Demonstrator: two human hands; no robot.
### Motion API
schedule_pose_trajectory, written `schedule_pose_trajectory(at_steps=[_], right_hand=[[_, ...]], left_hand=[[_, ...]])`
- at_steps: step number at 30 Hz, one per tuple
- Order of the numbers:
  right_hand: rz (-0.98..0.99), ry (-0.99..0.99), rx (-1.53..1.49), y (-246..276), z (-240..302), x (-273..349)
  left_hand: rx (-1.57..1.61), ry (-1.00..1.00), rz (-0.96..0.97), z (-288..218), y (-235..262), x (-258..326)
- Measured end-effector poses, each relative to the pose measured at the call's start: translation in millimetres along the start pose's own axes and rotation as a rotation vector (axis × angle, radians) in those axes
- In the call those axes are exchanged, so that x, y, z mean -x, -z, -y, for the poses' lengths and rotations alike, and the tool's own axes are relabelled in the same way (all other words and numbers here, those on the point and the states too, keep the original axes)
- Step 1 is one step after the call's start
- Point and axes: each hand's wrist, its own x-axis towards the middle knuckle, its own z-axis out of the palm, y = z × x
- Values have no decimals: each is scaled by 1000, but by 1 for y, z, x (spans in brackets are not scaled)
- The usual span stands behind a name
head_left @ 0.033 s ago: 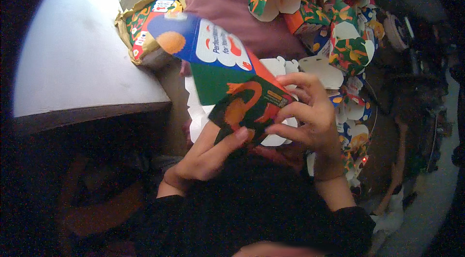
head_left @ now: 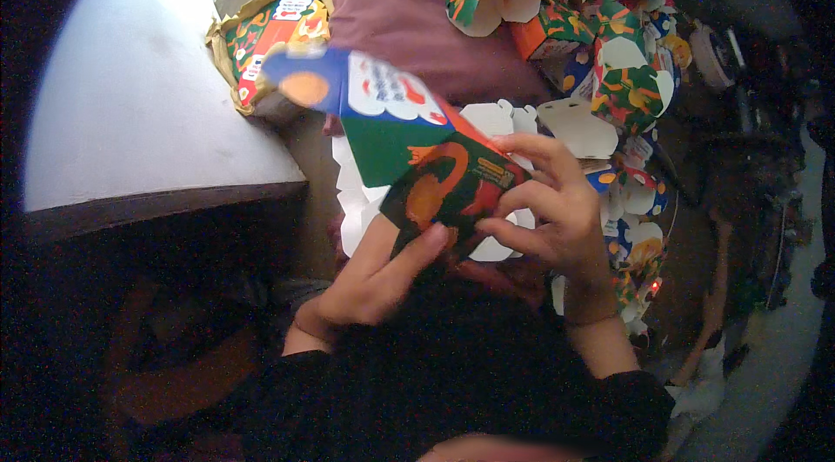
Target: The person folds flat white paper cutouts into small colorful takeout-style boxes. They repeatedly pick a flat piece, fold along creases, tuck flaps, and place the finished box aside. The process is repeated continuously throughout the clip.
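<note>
Both hands hold a flat, colourful printed cardboard box blank (head_left: 409, 144) with blue, white, green, red and orange panels. My left hand (head_left: 378, 275) supports its lower green-and-orange panel from below, thumb pressed on the card. From the right, my right hand (head_left: 544, 210) pinches the same panel's edge with curled fingers. The blank's blue end points up and left, tilted over my lap.
A pale table top (head_left: 139, 105) with a dark edge fills the left. A stack of flat blanks (head_left: 274, 27) lies in brown paper beside a purple cushion (head_left: 391, 1). Several folded boxes (head_left: 609, 53) and white blanks (head_left: 574, 123) pile at the right.
</note>
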Motion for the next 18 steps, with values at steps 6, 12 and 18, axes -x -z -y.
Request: schedule_pose_trajectory(at_steps=[6, 12, 18], right_hand=[[-14, 3, 1, -4, -21, 20], [-102, -94, -270, -20, -29, 37], [42, 1, -127, -8, -27, 32]], left_hand=[[81, 74, -66, 7, -1, -2], [147, -346, 58, 27, -1, -11], [-142, 205, 254, 28, 16, -10]])
